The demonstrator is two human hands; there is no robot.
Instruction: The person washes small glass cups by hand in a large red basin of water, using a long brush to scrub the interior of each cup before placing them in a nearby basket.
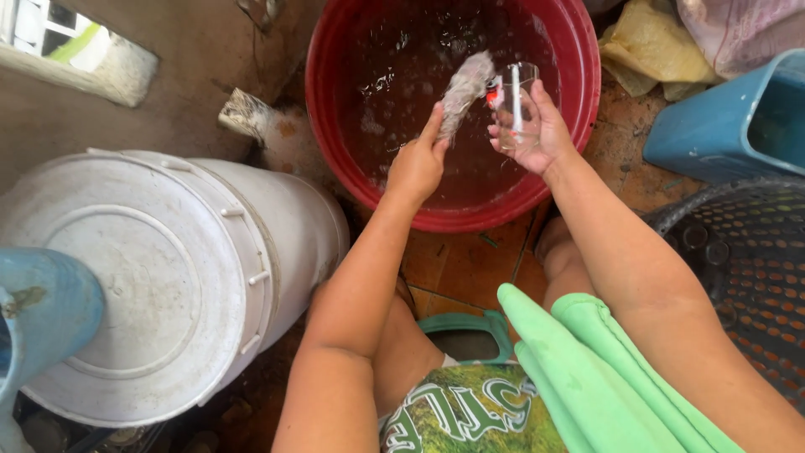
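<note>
the red plastic basin (579,126) sits on the tiled floor (470,264) with dark soapy water in it, and the person's two hands work right over its near half. there is not much room around it: a big white lidded bucket (151,277) lies just to the left of the basin, nearly touching its rim, a blue plastic container (721,126) stands close on the right, and a dark perforated basket (746,252) crowds the near right corner beside the right forearm. behind the basin to the right lie a crumpled yellow bag (646,46) and some pale cloth. the only open floor is the strip of orange tile between the basin's near rim and the person's knees.

the left hand (417,165) is closed around the lower end of a grey, ragged scrubbing cloth (466,88), which sticks up and away from the fist, wet and frayed, its tip touching the side of the glass. the right hand (537,130) grips a clear drinking glass (516,105), fingers wrapped round its body, the mouth tipped away over the water. the glass is see-through and wet, with a small red mark on its side next to the cloth. both glass and cloth hang above the water's surface, not in it, well inside the basin's rim. a green towel (587,361) is draped over the person's lap.
</note>
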